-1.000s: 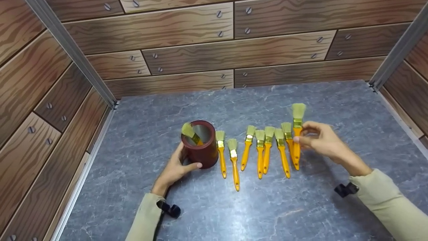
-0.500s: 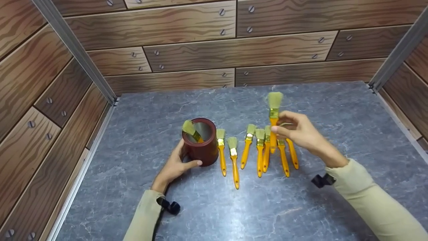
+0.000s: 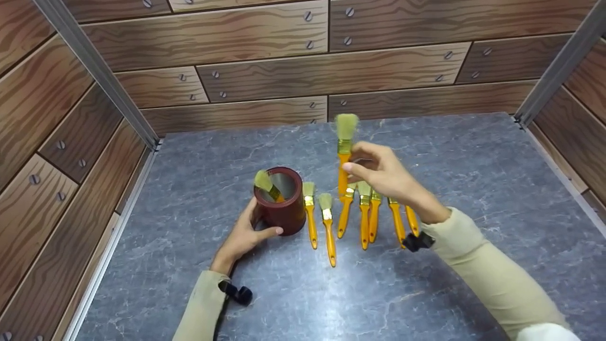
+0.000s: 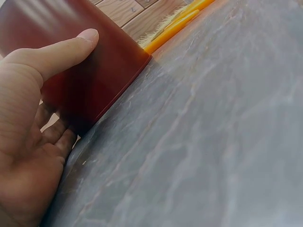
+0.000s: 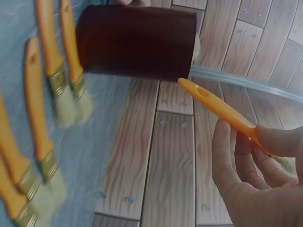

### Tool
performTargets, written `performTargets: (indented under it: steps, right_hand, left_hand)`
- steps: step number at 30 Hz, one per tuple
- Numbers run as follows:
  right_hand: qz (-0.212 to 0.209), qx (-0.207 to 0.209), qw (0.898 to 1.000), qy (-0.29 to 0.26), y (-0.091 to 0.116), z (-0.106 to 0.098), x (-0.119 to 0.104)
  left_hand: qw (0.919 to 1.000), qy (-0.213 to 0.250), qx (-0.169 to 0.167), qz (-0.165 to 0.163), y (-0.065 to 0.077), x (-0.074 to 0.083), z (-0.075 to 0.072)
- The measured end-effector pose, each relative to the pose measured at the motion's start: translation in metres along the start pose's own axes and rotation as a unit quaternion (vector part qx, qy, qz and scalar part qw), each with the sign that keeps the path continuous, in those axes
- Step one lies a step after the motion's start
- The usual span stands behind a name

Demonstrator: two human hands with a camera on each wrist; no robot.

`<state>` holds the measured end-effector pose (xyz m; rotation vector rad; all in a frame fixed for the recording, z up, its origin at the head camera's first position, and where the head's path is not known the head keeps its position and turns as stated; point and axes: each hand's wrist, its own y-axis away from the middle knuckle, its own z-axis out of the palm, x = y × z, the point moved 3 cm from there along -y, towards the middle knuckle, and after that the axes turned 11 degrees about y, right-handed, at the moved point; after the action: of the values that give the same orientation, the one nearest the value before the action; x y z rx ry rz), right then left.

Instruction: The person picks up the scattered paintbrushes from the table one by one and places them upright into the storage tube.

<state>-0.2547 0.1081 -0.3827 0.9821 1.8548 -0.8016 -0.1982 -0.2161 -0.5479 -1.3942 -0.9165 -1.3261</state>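
A: Lower left of the frame, seen from the head camera: what is worn there?
B: A long, pale green sleeve (image 3: 201,303), plain in colour, its cuff ending at the wrist of the bare left hand (image 3: 246,234). A small black device (image 3: 236,292) sits at the cuff, made of 2 joined lumps, the outer end rounded.
A: And at lower right?
B: The matching sleeve (image 3: 492,274), same pale green, with soft creases in its fabric and a wide cuff by the bare right hand (image 3: 388,173). A whitish patch (image 3: 547,333) shows at the bottom edge. A 2nd black device (image 3: 419,241), similarly compact, juts from the wrist near centre right.
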Motion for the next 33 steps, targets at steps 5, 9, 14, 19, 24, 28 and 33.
performTargets:
  steps: [5,9,14,19,24,28,33]
  right_hand:
    - [-0.036,-0.003,0.999,-0.009,-0.013,0.016,-0.019]
    - [-0.067,-0.013,0.998,-0.013,-0.022,0.03,-0.032]
    - [-0.091,-0.023,0.995,-0.016,-0.032,0.045,-0.045]
    - [-0.107,-0.023,0.994,0.0,-0.045,0.058,-0.05]
    - [-0.127,-0.022,0.99,0.054,-0.061,0.075,-0.048]
    - [-0.125,-0.029,0.988,0.087,-0.071,0.087,-0.044]
    - [-0.108,-0.037,0.988,0.104,-0.079,0.097,-0.037]
  left_hand:
    - [1.0,0.006,-0.002,0.004,-0.001,0.001,0.0]
    - [1.0,0.007,-0.002,0.001,-0.001,0.002,0.0]
    - [1.0,0.005,0.0,-0.002,0.0,0.002,0.0]
    - [1.0,0.002,-0.002,0.0,-0.001,0.001,0.0]
    - [1.0,0.002,-0.001,0.0,0.0,0.001,-0.001]
    - [1.0,0.002,0.0,-0.006,-0.001,0.0,-0.001]
    - [1.0,0.007,-0.003,-0.006,0.001,-0.001,-0.002]
